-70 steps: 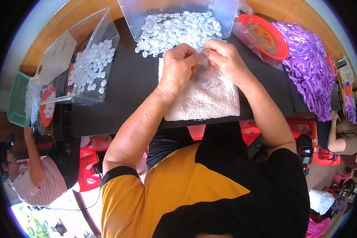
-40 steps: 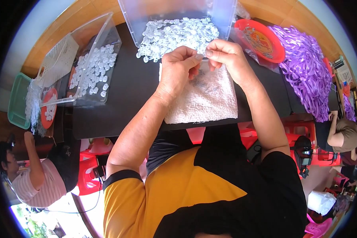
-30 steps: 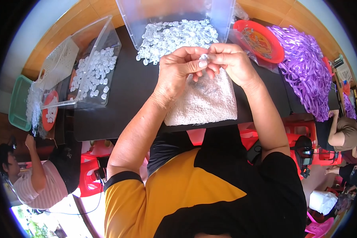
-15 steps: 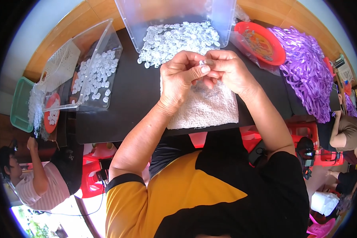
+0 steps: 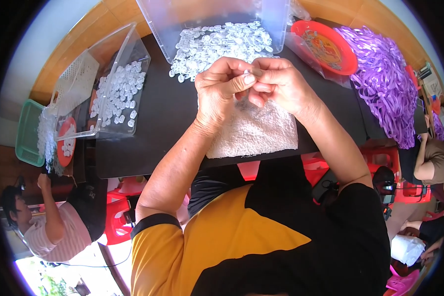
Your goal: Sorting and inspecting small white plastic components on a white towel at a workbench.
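Both hands meet above a pale terry towel (image 5: 261, 130) on the dark table. Thumb and fingers of my left hand (image 5: 221, 89) pinch a small whitish clear plastic piece (image 5: 247, 72). My right hand (image 5: 279, 85) closes on the same spot, its fingertips pressed against the piece. Fingers cover most of it, so its exact kind cannot be made out. Just beyond the hands, many small clear plastic pieces (image 5: 222, 44) lie in and spill from a large translucent bin (image 5: 158, 29) tipped toward me.
At left stands a clear plastic box (image 5: 128, 54) with more clear pieces, beside a green tray (image 5: 29, 133). A red-orange plate (image 5: 348, 52) with small metal parts and a heap of purple ribbons (image 5: 385, 84) lie at right. Other people sit at both sides.
The hands stay together on the small piece, with slight finger shifts. The whole view has moved a little.
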Motion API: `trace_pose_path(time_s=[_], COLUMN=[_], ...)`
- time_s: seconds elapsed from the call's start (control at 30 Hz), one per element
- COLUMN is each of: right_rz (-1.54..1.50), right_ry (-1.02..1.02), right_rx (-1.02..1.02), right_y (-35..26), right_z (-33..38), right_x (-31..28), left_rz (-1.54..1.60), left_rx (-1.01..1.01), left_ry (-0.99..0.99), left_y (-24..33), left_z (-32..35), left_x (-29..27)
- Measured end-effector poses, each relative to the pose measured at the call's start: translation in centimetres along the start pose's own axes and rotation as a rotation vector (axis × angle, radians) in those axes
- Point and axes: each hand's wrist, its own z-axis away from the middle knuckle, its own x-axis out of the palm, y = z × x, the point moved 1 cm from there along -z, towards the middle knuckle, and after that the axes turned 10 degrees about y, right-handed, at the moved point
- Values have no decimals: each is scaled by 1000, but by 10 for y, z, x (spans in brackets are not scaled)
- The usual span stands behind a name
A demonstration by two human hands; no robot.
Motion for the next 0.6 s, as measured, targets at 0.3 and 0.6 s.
trace_pose_path(time_s=[0.3,0.6], right_rz=[279,105], right_ry=[75,-9], right_rx=[-134,0], right_y=[-14,-4], right_z=[1,-2], right_x=[0,-7], left_rz=[76,61], left_rx=[118,-52], left_ry=[-114,-87], left_y=[4,8], left_z=[3,6], left_x=[8,4])
